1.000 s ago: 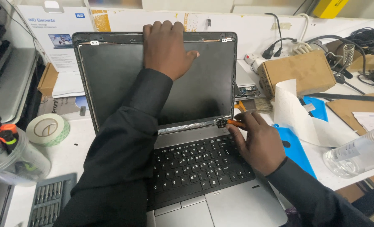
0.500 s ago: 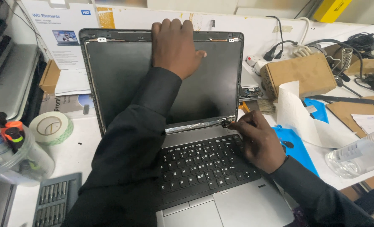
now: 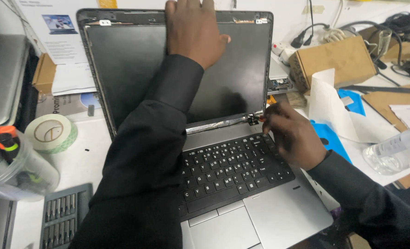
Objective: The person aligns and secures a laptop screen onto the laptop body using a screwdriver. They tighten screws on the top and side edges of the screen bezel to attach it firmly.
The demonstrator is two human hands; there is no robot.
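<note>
Now | laptop mid-desk, lid up, bezel off | left hand spread flat, bracing screen top | right hand pinches orange tool at hinge | panel likely thin, fragile: hold edges

I see the open laptop in the middle of the counter, its screen standing at the back and its keyboard toward me. My left hand lies on the top edge of the screen. My right hand sits at the screen's lower right corner, over the keyboard's right end. Left of the laptop lies a roll of tape, with a container nearer me and a tray of screwdriver bits in front. Right of the screen stands a cardboard box; a plastic bottle lies farther right, nearer me.
</note>
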